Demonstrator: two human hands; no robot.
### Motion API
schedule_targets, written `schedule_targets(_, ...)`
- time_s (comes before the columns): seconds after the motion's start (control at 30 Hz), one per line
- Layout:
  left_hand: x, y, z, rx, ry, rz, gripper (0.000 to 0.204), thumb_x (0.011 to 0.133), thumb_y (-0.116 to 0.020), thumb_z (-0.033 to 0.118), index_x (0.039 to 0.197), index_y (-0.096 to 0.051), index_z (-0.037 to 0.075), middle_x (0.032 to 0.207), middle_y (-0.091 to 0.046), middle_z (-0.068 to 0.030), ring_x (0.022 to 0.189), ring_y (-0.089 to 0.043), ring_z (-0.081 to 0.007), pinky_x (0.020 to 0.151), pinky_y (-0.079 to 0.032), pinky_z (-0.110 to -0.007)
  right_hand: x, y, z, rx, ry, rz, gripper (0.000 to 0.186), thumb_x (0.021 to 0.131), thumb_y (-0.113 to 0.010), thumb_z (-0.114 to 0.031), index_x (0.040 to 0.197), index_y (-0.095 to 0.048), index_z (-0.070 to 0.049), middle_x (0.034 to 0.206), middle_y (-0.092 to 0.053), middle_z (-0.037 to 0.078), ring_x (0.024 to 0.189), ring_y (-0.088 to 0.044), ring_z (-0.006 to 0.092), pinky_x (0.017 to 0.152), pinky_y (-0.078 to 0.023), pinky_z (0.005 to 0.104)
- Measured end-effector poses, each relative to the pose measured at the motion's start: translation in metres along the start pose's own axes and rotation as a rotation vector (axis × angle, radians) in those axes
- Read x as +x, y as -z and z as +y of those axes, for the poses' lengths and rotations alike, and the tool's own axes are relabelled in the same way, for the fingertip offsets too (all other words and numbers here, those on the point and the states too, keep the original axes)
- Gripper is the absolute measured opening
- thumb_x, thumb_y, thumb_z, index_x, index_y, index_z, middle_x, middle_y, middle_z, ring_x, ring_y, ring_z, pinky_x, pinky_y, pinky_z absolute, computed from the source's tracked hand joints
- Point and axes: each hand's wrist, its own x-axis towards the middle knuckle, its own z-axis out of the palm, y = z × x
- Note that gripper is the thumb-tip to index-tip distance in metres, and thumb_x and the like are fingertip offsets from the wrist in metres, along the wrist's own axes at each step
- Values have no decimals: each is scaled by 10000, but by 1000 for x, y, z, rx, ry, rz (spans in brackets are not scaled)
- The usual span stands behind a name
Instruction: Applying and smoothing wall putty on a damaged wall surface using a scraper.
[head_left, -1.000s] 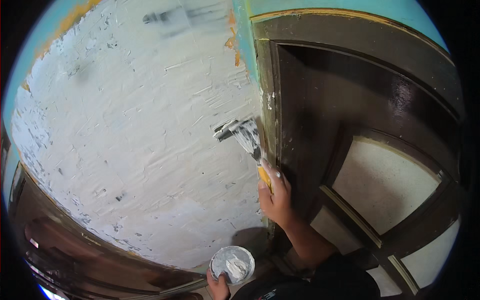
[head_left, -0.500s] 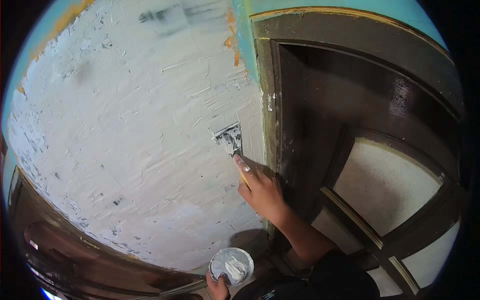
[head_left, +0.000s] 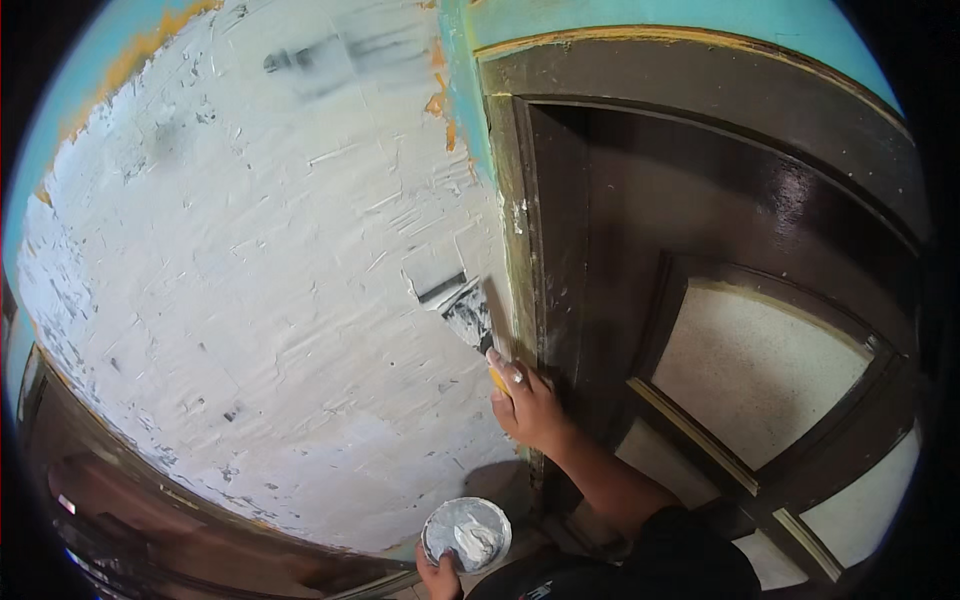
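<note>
My right hand grips the yellow handle of a putty knife, forefinger stretched along the handle toward the blade. White putty smears the blade, which lies at or very near the plastered wall. A dark strip shows on the wall just past the blade's edge. Down at the lower edge, my left hand holds a round tub by its rim, the thumb inside. A lump of white putty sits in the tub. White putty also spots a right finger.
Right of the wall stands a dark wooden door frame with a brown door and pale panels. Turquoise paint and orange patches border the plaster. Dark wooden furniture stands at the lower left.
The putty knife and my right hand have moved down and slightly right, and the blade has turned. The dark strip now shows beyond the blade. The view has shifted slightly; the tub stays in my left hand.
</note>
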Motion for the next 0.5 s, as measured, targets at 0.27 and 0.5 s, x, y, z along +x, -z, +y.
schedule_targets(0.27, -2, -7, 4, -5, -39, 104, 541, 844, -500, 118, 1330, -294, -3, 1207, -479, -166, 1067, -462, -275, 896, -370, -371, 52, 12, -24, -86, -66, -11, 540, 759, -554, -124, 1287, -440, -144, 792, -585, 178, 683, -571, 368, 614, -483, 432)
schedule_targets(0.5, 8, -5, -10, -137, -94, 79, 441, 849, -509, 129, 1245, -405, -34, 1153, -521, -145, 1022, -490, -264, 881, -379, -348, 17, -2, -13, -126, -141, -118, 585, 742, -580, -143, 1303, -421, -189, 730, -595, 167, 621, -580, 355, 544, -484, 433)
